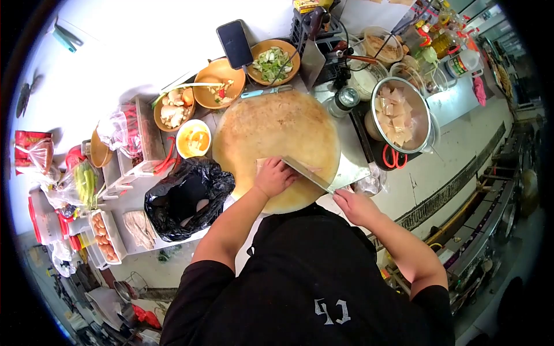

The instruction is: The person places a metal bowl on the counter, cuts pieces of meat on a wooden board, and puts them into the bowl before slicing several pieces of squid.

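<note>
A round wooden chopping board (271, 127) lies in front of me. My right hand (356, 206) is closed round the handle of a kitchen knife (307, 175), whose blade slants over the lower right of the board. Beside the blade, my left hand (274, 176), fingers bent, presses a pale, thin slice of food (261, 164) onto the board. The slice is mostly hidden under the fingers and blade. To the right, a metal bowl (426, 108) holds several pale, square slices (395, 115).
A black-bagged bin (222, 183) and a bowl of yellow liquid (194, 139) stand left of the board. Wooden bowls (219, 83), a phone (235, 45) and a peeler-like blue tool (266, 91) line its far edge. A glass jar (343, 102) and red-handled scissors (395, 157) are right.
</note>
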Tool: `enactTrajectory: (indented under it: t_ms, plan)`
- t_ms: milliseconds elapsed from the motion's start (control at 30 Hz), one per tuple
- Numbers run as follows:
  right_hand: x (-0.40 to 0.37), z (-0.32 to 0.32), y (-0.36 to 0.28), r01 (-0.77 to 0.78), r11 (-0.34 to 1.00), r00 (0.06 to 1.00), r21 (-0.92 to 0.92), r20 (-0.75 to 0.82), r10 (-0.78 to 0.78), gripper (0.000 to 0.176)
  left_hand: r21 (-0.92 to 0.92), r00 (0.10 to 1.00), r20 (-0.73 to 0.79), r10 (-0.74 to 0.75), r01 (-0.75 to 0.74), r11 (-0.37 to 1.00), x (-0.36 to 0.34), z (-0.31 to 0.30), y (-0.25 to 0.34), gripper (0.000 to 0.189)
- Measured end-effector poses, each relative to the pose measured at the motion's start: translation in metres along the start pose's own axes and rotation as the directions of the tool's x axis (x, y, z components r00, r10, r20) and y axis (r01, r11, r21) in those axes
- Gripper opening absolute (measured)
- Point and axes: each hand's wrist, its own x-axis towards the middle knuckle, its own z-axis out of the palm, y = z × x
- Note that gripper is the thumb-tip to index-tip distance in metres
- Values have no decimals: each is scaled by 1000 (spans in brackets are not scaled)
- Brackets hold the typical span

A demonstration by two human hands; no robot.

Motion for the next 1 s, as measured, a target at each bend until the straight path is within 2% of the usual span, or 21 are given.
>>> enactTrajectory:
  t_ms: [200, 400, 500, 567, 700, 767, 867, 1000]
  plan:
    - [16, -3, -6, 20, 999, 997, 27, 68, -22, 40, -13, 999, -27, -27, 27, 1000, -4, 0, -3, 22]
    - [12, 0, -6, 64, 994, 998, 83, 5, -65, 38, -82, 999, -24, -45, 43, 996, -9, 5, -7, 23]
    - [22, 0, -15, -12, 1000, 996, 10, 91, 11, 38, -84, 998, -27, -50, 48, 995, -9, 2, -9, 24]
    - [19, -3, -15, 41, 998, 997, 55, 69, -45, 40, -98, 998, -16, -56, 54, 994, -11, 2, -10, 25]
    - [17, 4, -9, 112, 994, 993, 16, 24, -112, 40, -141, 996, -30, -85, 80, 987, -13, -2, -6, 27]
    - [29, 7, -16, -7, 1000, 996, 1, 90, 7, 40, -141, 996, -26, -90, 85, 986, -12, -5, -10, 27]
    - [27, -6, -28, -16, 999, 991, 37, 137, 11, 40, -130, 995, -9, -97, 95, 987, -18, -4, -11, 30]
    - [20, 1, -22, 57, 998, 996, 32, 66, -59, 41, -112, 991, -12, -131, 129, 985, -18, -8, -8, 29]
